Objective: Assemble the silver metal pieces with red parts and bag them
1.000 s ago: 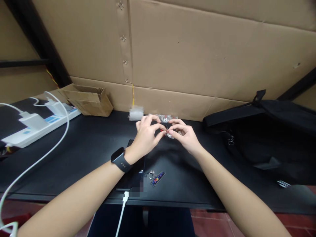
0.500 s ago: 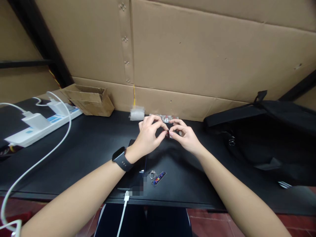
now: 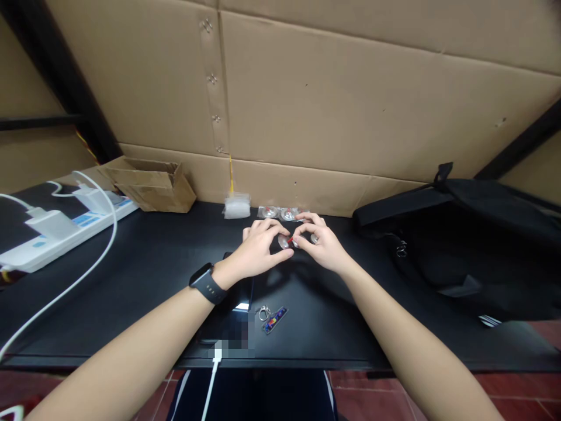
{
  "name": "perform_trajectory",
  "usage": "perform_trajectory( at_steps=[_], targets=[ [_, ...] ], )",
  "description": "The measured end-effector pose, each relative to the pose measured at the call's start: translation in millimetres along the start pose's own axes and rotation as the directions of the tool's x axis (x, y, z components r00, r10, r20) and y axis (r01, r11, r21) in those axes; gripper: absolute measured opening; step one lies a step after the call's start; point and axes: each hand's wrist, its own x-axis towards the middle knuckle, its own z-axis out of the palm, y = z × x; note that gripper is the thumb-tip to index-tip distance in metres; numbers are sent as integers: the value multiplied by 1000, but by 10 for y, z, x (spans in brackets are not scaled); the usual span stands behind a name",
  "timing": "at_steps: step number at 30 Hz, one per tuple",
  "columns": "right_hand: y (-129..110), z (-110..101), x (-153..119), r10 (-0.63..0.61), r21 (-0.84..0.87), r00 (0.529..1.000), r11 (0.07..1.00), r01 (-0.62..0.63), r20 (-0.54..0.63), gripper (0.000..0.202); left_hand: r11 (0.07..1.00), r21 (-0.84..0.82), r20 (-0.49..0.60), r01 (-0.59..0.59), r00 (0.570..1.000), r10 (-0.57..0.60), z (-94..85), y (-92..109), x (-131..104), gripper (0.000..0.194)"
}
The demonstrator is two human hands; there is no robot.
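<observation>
My left hand [image 3: 263, 248], a dark watch [image 3: 208, 282] on its wrist, has thumb and forefinger spread beside a small shiny round disc [image 3: 284, 241]. My right hand [image 3: 323, 247] pinches a small red piece [image 3: 290, 239] at that disc; its exact kind is too small to make out. Another round silvery piece [image 3: 314, 238] shows partly behind my right fingers. Just beyond the hands lie clear packets [image 3: 269, 212] with silvery round pieces and red bits inside. Nearer me, a colourful keychain [image 3: 275, 320] with a metal ring rests on the black table [image 3: 324, 327].
A dark glossy device [image 3: 241, 307] with a white cable [image 3: 212, 380] lies under my left forearm. Behind stand a cardboard box [image 3: 153, 196] and a clear plastic bundle [image 3: 237, 207]. A power strip [image 3: 44, 248] lies left, a black backpack [image 3: 473, 245] right.
My left thumb and forefinger have parted from their earlier pinch. The disc and red piece now show between my hands. The whole view has shifted slightly.
</observation>
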Motion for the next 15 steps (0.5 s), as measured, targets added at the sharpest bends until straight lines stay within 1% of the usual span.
perform_trajectory(
  at_steps=[3,6,10,13,15],
  targets=[
    [21,-3,-1,4,-50,1000,999,-3,11,8,1000,24,63,13,998,-14,15,-64,3,36],
    [18,11,-13,-20,-121,999,992,24,27,7,999,25,118,36,992,-39,8,-97,9,38],
    [-12,44,-39,-37,-192,995,980,54,93,8,998,31,171,58,983,-62,-2,-117,23,37],
    [-18,64,-55,-45,-224,988,972,77,146,8,995,57,164,76,983,-85,-7,-168,45,37],
    [-11,70,-61,-47,-235,983,968,88,177,7,987,118,118,107,986,-121,-20,-254,61,35]
  ],
)
